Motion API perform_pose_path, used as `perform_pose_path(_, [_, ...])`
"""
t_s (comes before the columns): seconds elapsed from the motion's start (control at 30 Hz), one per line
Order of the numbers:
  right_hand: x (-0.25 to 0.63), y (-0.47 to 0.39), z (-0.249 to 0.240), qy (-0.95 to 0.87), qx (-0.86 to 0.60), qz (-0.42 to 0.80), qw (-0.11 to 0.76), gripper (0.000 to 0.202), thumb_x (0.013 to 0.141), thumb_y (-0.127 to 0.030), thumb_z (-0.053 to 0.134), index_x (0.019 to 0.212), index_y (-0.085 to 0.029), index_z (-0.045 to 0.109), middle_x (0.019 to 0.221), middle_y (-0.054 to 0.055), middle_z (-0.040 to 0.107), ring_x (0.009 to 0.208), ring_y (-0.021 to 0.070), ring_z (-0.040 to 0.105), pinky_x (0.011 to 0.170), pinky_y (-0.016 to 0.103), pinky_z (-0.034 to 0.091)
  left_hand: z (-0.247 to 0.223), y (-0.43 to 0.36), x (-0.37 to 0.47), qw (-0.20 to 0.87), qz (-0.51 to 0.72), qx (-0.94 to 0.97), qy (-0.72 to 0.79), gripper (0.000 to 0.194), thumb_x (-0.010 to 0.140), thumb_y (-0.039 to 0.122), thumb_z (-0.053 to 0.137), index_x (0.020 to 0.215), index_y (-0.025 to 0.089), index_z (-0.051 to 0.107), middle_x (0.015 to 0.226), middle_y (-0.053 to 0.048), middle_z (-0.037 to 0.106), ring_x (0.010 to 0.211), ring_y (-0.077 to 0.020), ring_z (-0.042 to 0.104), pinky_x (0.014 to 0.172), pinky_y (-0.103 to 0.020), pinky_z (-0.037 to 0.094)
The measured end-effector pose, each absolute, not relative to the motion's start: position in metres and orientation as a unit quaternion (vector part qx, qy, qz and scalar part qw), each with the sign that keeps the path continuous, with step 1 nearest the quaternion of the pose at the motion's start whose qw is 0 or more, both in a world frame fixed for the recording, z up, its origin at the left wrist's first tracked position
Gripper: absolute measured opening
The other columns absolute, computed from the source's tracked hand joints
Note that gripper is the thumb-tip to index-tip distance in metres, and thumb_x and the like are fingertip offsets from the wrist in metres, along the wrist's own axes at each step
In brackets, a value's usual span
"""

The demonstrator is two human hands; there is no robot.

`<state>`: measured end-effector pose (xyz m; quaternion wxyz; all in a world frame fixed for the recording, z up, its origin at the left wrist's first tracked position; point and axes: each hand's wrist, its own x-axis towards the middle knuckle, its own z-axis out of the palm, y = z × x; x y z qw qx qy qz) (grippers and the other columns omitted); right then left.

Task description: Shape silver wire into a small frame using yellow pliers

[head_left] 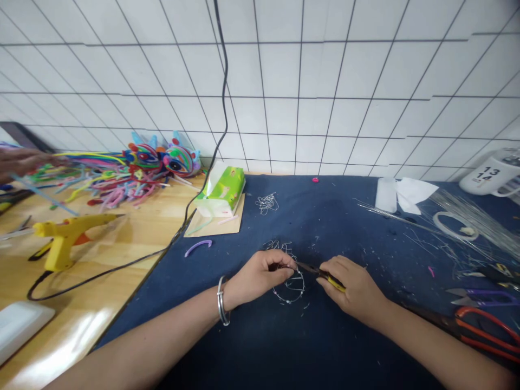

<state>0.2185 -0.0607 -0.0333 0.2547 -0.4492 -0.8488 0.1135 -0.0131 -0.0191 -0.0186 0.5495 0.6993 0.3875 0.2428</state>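
Over the dark blue cloth (pixel 244 346), my left hand (pixel 258 276) pinches the upper edge of a round wire frame (pixel 303 290) between thumb and fingertips. A silver bangle circles that wrist. My right hand (pixel 351 284) is closed around yellow-handled pliers (pixel 335 281). Their dark jaws point left and reach the frame beside my left fingertips; whether they grip the wire I cannot tell. Behind my left hand lies a cluster of bent wire (pixel 280 246), partly covered by the fingers. Tiny wire clippings lie around the frame.
A yellow glue gun (pixel 65 238), colourful pipe cleaners (pixel 122 189) and another person's blurred hand (pixel 22 162) are at left. A green tissue pack (pixel 225 189) stands behind. Straight wires (pixel 475 222), purple snips (pixel 483 298), red-handled scissors (pixel 483 325) and a white mug (pixel 491 173) occupy the right.
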Motion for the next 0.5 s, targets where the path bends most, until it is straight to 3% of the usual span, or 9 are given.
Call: perform_pose_path(0.5, [0.2175,-0.0605,-0.0316,-0.832,-0.466,0.161,0.256,0.014,0.085,-0.027,0.047,0.094,-0.019,0.053,0.080,0.003,0.055,0.075,0.0146,0.050,0.068,0.030,0.041,-0.0137,-0.0203,-0.0144,0.595,0.258,0.663,0.375,0.018,0.079,0.026,0.056,0.088,0.012,0.062,0.076,-0.002,0.057,0.065,-0.0096,0.047,0.062,-0.022,0.038])
